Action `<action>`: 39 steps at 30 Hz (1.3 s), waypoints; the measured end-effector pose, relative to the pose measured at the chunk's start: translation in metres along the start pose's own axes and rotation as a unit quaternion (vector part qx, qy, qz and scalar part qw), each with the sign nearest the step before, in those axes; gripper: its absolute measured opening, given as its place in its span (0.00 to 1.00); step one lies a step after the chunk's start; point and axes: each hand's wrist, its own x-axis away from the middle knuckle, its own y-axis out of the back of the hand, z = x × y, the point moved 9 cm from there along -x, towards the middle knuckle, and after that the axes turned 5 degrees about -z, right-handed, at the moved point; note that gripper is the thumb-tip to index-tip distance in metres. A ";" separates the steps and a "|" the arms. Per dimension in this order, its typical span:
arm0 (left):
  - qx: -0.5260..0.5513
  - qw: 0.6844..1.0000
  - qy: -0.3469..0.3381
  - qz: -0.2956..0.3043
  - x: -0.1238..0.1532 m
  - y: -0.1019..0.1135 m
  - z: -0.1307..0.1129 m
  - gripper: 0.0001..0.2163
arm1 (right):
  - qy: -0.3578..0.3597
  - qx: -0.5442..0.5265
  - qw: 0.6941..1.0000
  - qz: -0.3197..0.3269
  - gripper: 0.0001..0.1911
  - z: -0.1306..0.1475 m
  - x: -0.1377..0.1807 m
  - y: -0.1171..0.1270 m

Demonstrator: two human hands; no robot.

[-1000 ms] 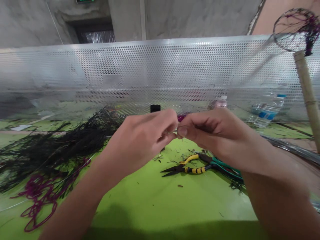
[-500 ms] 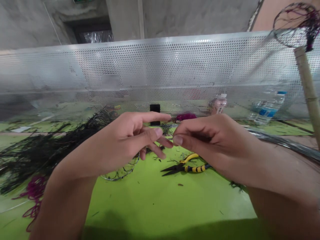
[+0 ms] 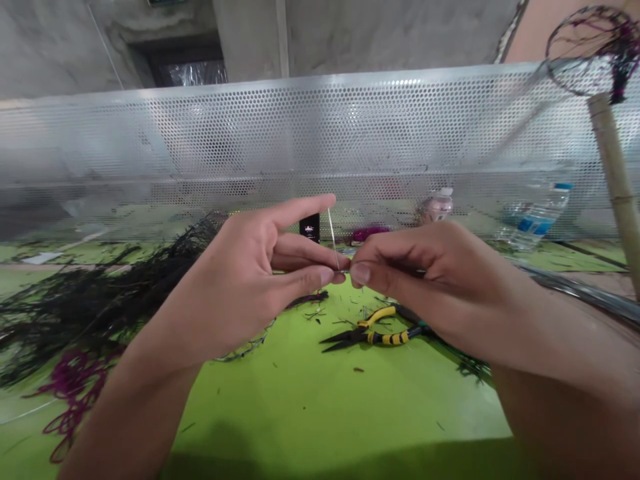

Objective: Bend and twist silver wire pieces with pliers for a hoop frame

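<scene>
My left hand (image 3: 260, 280) and my right hand (image 3: 425, 280) meet in front of me above the green table (image 3: 310, 407). Both pinch a thin pale wire (image 3: 333, 243) whose free end sticks up between them. My left forefinger points out straight, and its thumb and middle finger press the wire. The fingers of my right hand are curled tight round the wire. A wire ring wound with dark strands (image 3: 245, 347) hangs under my left hand, mostly hidden by it.
Yellow-and-black pliers (image 3: 370, 333) lie on the table under my hands. A heap of black tinsel strands (image 3: 100, 293) and purple strands (image 3: 75, 387) lies at the left. A perforated metal screen (image 3: 320, 147) crosses the back. Bottles (image 3: 535, 217) stand right, beside a bamboo post (image 3: 615, 187).
My left hand's fingers spread open half a second ago and have closed again on the wire. The wire's end now stands upright between my hands.
</scene>
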 end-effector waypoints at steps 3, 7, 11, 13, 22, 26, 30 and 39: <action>-0.068 0.997 -0.038 -0.024 0.001 0.001 -0.004 0.29 | -0.003 -0.005 1.000 0.016 0.16 -0.003 -0.002 -0.003; -0.123 0.987 -0.090 -0.060 0.005 0.000 -0.012 0.09 | -0.002 -0.013 1.000 0.021 0.16 -0.006 -0.005 -0.005; -0.188 0.968 -0.142 -0.082 0.011 -0.003 -0.024 0.07 | -0.007 -0.019 1.000 0.017 0.16 -0.009 -0.007 -0.003; -0.212 0.959 -0.165 -0.094 0.012 -0.003 -0.029 0.08 | -0.011 -0.033 0.999 0.019 0.16 -0.010 -0.006 -0.002; -0.142 0.955 -0.243 -0.094 0.014 -0.002 -0.035 0.09 | -0.008 -0.075 0.997 0.009 0.17 -0.012 -0.007 0.003; -0.067 0.987 -0.146 -0.023 0.005 -0.002 -0.019 0.08 | -0.004 -0.063 0.998 0.012 0.17 -0.011 -0.008 0.000; 0.006 0.997 -0.002 0.072 -0.001 -0.008 0.005 0.08 | 0.008 -0.045 0.998 0.031 0.16 -0.003 -0.006 -0.010; 0.003 0.989 0.023 0.143 -0.010 -0.013 0.012 0.05 | 0.003 -0.040 0.998 0.039 0.16 0.002 -0.006 -0.014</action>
